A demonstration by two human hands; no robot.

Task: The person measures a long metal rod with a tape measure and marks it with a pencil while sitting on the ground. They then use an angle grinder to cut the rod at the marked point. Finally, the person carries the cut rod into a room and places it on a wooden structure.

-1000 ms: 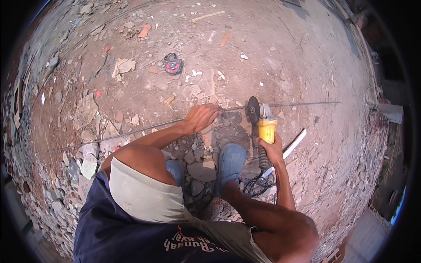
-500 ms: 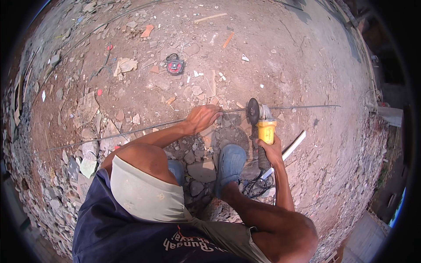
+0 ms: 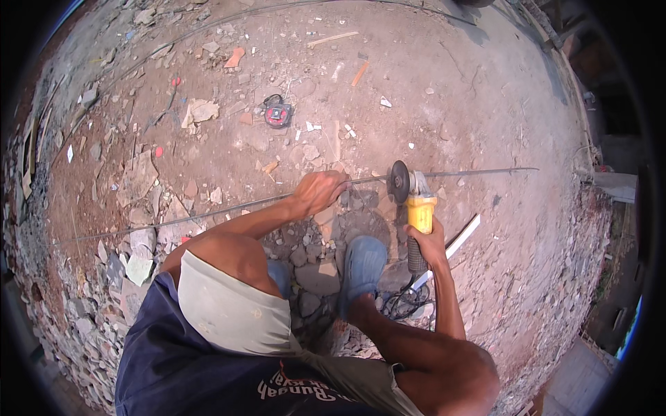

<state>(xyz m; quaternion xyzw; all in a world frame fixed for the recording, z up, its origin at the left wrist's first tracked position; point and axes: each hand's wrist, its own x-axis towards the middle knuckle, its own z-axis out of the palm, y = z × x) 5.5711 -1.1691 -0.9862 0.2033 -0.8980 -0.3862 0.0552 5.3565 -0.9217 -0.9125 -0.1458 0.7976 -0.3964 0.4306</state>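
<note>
A long thin dark metal rod point(image 3: 243, 204) runs across the ground in front of me. My left hand point(image 3: 320, 191) grips it just left of a yellow angle grinder point(image 3: 420, 213), fingers closed around it. My right hand point(image 3: 424, 243) is closed on the grinder, around its body and dark ribbed rear part. The grinder’s cutting disc point(image 3: 398, 182) stands upright against the rod; I cannot tell whether it touches or spins. A black cable point(image 3: 406, 298) lies in loops below the grinder, by my blue clog point(image 3: 364, 267).
A red and black tape measure point(image 3: 277, 113) lies on the dirt beyond the rod. A white strip point(image 3: 461, 236) lies right of the grinder. Broken stones and rubble point(image 3: 142, 253) cover the ground, densest left and below. Another long rod or cable curves across the far ground.
The ground, tape measure, rod and grinder all appear slightly lower in the picture, as the view shifts. My grips on rod and grinder look the same.
</note>
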